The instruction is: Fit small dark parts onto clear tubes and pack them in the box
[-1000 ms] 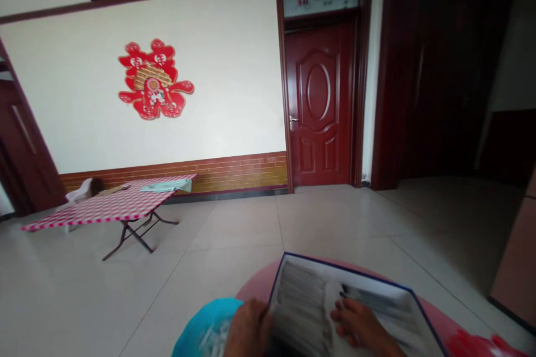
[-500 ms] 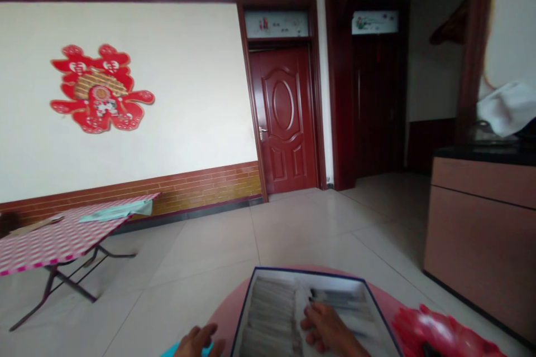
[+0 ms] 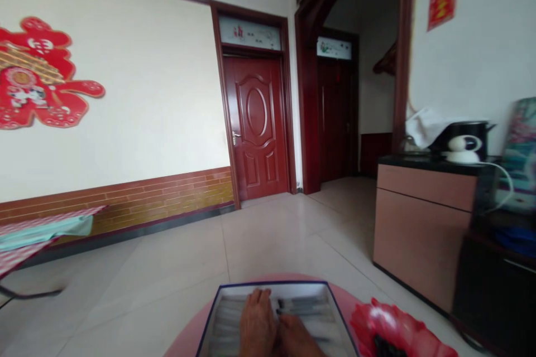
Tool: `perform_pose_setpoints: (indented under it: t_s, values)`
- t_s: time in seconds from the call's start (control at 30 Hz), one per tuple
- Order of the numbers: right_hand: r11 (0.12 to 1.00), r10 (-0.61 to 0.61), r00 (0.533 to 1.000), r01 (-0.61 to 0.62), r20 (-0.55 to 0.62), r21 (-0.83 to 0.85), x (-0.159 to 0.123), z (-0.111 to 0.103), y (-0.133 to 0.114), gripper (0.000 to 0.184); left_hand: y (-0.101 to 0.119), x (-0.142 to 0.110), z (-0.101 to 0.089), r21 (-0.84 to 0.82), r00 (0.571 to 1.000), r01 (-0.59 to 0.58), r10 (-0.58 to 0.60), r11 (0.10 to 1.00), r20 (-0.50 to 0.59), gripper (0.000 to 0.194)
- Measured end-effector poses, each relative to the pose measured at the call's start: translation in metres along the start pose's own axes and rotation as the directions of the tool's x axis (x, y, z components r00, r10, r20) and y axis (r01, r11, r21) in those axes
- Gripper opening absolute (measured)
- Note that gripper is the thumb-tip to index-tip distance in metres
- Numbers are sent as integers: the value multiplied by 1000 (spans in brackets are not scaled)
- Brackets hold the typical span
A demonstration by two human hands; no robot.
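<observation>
You are positioning your left hand [image 3: 257,324] over the middle of the open box, its back facing up and its fingers pointing forward and bending down. You are setting your right hand [image 3: 296,337] just beside it, angling inward from the right. The fingertips are largely hiding; whether either hand is gripping anything, you cannot tell. The rectangular box [image 3: 293,290] is resting on the round pink surface [image 3: 188,328], showing white inner walls and a thin blue rim. Inside, slender dark-tipped pieces [image 3: 307,307] are lying crosswise at right; blurred, greyish-white contents [image 3: 226,315] are filling the left side. A glossy red bowl [image 3: 404,328] with a scalloped edge is standing right of the box, holding something dark. Beyond, pale smooth tiles [image 3: 180,256] are covering the floor.
</observation>
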State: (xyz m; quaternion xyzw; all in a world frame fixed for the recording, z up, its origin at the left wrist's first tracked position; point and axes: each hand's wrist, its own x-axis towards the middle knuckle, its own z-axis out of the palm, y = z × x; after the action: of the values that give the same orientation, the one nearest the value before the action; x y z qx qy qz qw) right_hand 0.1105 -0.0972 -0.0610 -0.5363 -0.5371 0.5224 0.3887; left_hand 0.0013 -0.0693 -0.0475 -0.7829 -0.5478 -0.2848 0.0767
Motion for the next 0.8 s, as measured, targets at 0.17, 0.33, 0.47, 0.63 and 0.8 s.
perform_pose_setpoints:
  t_s: [0.17,0.33,0.47,0.63,0.8]
  values:
    - [998,42,997,-39,-69,40,0,5,0,29,-16,-3,5,-59,962,-108,89,992,-256,32]
    - [996,66,975,-52,-210,70,8,1,-1,29,-24,2,12,-66,917,-155,119,986,-382,31]
    - [999,-11,952,26,-305,43,13,-6,-4,35,-24,3,15,-76,906,-145,102,987,-410,32]
    - [997,-56,941,71,-334,33,13,-6,-4,41,-21,1,17,-126,914,-58,2,990,-407,33]
    - [994,-105,956,108,-273,-5,5,-5,-2,40,-14,0,8,-146,901,-13,-52,989,-430,34]
